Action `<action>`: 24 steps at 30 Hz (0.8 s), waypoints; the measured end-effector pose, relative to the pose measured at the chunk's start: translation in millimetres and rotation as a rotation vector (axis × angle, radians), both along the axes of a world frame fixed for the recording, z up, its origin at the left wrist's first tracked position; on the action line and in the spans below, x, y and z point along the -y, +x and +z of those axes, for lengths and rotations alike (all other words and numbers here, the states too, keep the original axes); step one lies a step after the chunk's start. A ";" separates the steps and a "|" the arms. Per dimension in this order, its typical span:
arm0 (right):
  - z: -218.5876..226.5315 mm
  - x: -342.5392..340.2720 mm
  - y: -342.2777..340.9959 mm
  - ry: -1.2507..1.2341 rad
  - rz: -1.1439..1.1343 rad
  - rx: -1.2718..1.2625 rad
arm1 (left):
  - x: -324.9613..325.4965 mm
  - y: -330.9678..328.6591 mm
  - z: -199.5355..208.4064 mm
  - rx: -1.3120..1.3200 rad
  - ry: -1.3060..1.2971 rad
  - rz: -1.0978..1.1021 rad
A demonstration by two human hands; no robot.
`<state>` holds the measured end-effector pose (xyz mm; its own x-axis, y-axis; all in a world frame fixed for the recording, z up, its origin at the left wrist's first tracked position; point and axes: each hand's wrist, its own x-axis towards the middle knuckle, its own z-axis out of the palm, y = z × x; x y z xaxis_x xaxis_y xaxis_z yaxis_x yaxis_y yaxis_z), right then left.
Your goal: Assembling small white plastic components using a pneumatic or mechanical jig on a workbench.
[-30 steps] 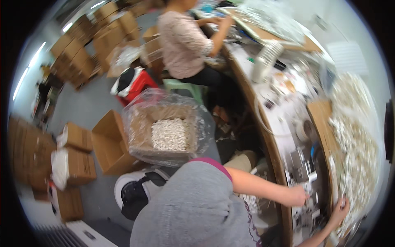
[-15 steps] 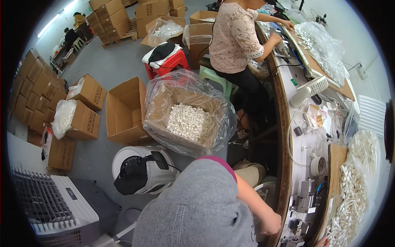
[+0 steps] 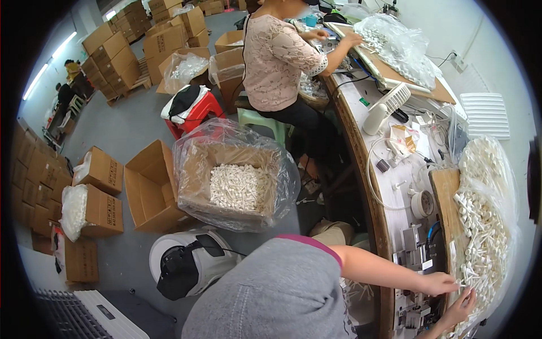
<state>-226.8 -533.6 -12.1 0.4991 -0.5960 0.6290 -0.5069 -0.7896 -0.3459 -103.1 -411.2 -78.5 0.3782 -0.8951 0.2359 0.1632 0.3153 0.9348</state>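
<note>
My left hand [image 3: 440, 283] reaches across the workbench [image 3: 385, 263], its fingertips pinched on a small white plastic part at the edge of a heap of white plastic pieces [image 3: 480, 231]. Close below it, my right hand [image 3: 462, 309] is raised with fingers bent together; what sits between them is too small to make out. The heap lies on a brown board [image 3: 445, 189] with clear plastic sheeting about it. Under my left forearm stand metal clamp fixtures [image 3: 415, 238], partly hidden by the arm.
A lined carton [image 3: 189, 169] of white parts stands on the floor beside an empty carton [image 3: 138, 192]. A co-worker [image 3: 276, 62] sits farther along the bench, both hands over it. A small white fan [image 3: 384, 110], cables and a round white reel [image 3: 422, 204] lie between us.
My left hand has moved from the bench's front edge over to the heap. My right hand has come farther into view beside it. The whole view has shifted; the co-worker's hands have moved.
</note>
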 end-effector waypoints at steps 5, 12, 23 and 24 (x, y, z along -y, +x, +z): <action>-13.5 -46.1 14.4 -0.390 0.194 0.016 | 24.0 -7.7 51.8 -0.384 -0.161 -0.175; 10.3 -126.4 23.8 -0.452 0.336 -0.129 | 15.2 8.0 29.3 -0.372 0.013 0.048; -3.6 -108.9 -1.4 0.150 0.225 0.164 | -24.1 6.6 14.1 -0.494 -0.119 -0.089; -9.6 -105.7 -4.2 0.151 0.251 0.334 | -35.9 16.4 21.6 -0.283 -0.122 -0.050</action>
<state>-231.0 -427.9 -21.7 0.4241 -0.5803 0.6953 -0.1470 -0.8016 -0.5794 -86.8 -375.3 -56.9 0.4009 -0.8857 0.2342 0.4299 0.4076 0.8057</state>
